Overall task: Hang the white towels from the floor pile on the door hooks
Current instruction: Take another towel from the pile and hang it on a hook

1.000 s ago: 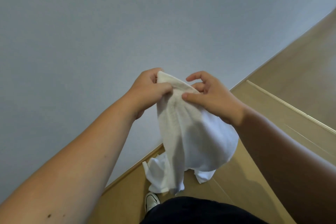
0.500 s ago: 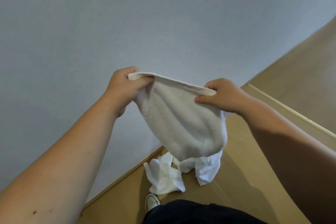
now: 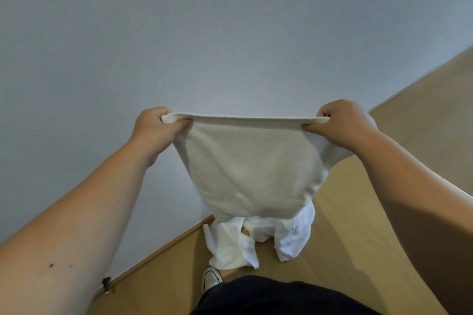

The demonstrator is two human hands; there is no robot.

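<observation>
I hold a white towel (image 3: 252, 166) stretched out in front of me at chest height, its top hem pulled taut and level. My left hand (image 3: 153, 126) pinches the hem's left corner. My right hand (image 3: 341, 123) pinches the right corner. The cloth hangs down between them in a rounded sag. Below it, on the floor, lies the pile of white towels (image 3: 258, 240), partly hidden by the held towel. No door hooks are in view.
A plain grey-blue wall (image 3: 230, 33) fills the view ahead. Light wooden floor (image 3: 358, 225) runs below and to the right, with a skirting strip along the wall. My white shoe (image 3: 211, 276) and dark clothing show at the bottom edge.
My hands have moved apart along the towel's top edge, from bunched together to wide, spreading the towel flat. The towel has risen clear of the floor pile.
</observation>
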